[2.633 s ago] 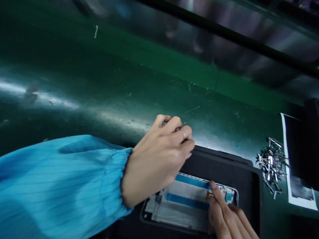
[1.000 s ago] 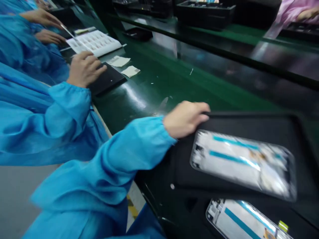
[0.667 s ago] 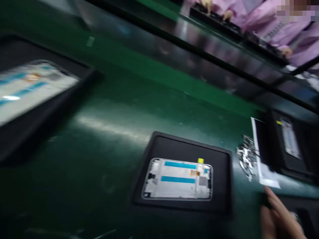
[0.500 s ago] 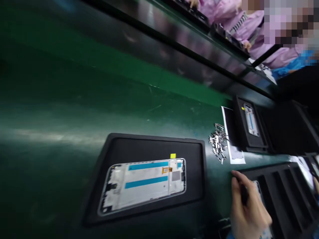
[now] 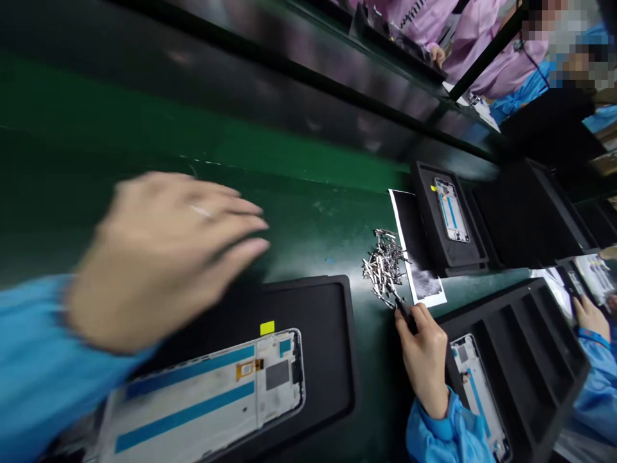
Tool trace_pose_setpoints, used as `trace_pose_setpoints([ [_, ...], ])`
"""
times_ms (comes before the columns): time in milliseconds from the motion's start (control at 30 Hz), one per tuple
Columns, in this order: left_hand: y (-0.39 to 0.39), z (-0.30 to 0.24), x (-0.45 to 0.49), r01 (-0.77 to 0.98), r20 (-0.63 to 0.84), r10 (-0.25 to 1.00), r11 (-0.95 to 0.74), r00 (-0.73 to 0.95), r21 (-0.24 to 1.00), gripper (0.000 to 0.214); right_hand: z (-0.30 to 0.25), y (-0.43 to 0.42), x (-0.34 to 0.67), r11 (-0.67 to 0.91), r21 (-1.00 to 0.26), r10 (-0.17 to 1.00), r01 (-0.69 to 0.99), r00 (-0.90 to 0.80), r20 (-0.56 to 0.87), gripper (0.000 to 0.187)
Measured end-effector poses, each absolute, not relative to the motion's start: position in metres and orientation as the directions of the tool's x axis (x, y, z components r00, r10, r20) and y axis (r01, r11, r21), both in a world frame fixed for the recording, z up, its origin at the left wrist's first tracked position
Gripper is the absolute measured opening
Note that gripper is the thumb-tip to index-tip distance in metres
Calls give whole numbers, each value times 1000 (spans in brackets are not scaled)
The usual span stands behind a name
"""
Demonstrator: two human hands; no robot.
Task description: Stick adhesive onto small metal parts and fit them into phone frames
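My left hand [image 5: 168, 251], blurred, hangs over the left part of a black tray [image 5: 332, 321], palm down, fingers stretched out and holding nothing. Under it, partly hidden by hand and sleeve, a phone frame [image 5: 226, 402] with blue strips, an orange flex cable and a yellow tab [image 5: 267, 328] lies in the tray. To the right, my right hand [image 5: 424, 354] is closed around slim black tweezers [image 5: 403, 310]. Their tip is at the near edge of a pile of small shiny metal pieces [image 5: 384, 263]; whether it grips one I cannot tell.
Right of the pile lies a printed sheet [image 5: 429, 286], partly under a black tray [image 5: 465, 257] with another phone frame [image 5: 452, 209]. A slotted black tray [image 5: 525, 347] holds a phone frame [image 5: 479, 395]. At far right is a co-worker's hand [image 5: 590, 318]. Pink-clad people work beyond the dark rail [image 5: 299, 71].
My left hand has come into view over the tray. My right hand has moved up and left to the metal pile. The whole view has shifted, so the trays sit farther left.
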State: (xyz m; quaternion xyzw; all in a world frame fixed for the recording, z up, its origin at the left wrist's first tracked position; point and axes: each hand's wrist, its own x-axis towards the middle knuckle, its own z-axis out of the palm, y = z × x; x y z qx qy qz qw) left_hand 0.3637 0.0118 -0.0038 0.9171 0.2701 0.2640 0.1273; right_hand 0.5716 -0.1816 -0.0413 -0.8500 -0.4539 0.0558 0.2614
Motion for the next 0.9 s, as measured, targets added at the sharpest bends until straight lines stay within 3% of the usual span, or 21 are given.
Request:
trace_pose_setpoints([
  [67,2,1,379,359,456,414,-910,788,206,25,-40,-183,572,-456,-553,782,697,611,125,18],
  [133,-13,1,404,255,440,308,-951,843,177,23,-37,-186,572,-453,-623,761,638,641,103,16],
  [200,-29,1,427,181,389,278,-946,878,268,18,-32,-188,570,-443,-707,731,552,678,71,15],
  [300,-48,4,450,156,199,310,-820,930,550,13,-25,-190,567,-390,-842,685,373,729,5,16],
  [400,-58,9,460,277,-90,386,-461,918,843,9,-18,-189,562,-287,-941,668,182,741,-61,21],
  [467,-60,11,464,327,-238,406,-166,882,930,10,-14,-186,559,-232,-970,673,77,733,-103,23],
  [567,-64,11,470,277,-319,368,162,873,947,11,-13,-183,557,-190,-981,686,-28,711,-153,22],
  [633,-66,10,472,256,-341,355,266,870,929,10,-14,-183,555,-176,-982,685,-63,708,-168,20],
  [800,-55,10,474,328,-410,368,265,835,907,13,-20,-187,552,-168,-983,661,-70,732,-165,16],
  [900,-17,20,472,328,-392,510,214,766,920,16,-22,-187,551,-157,-985,614,-64,775,-148,17],
])
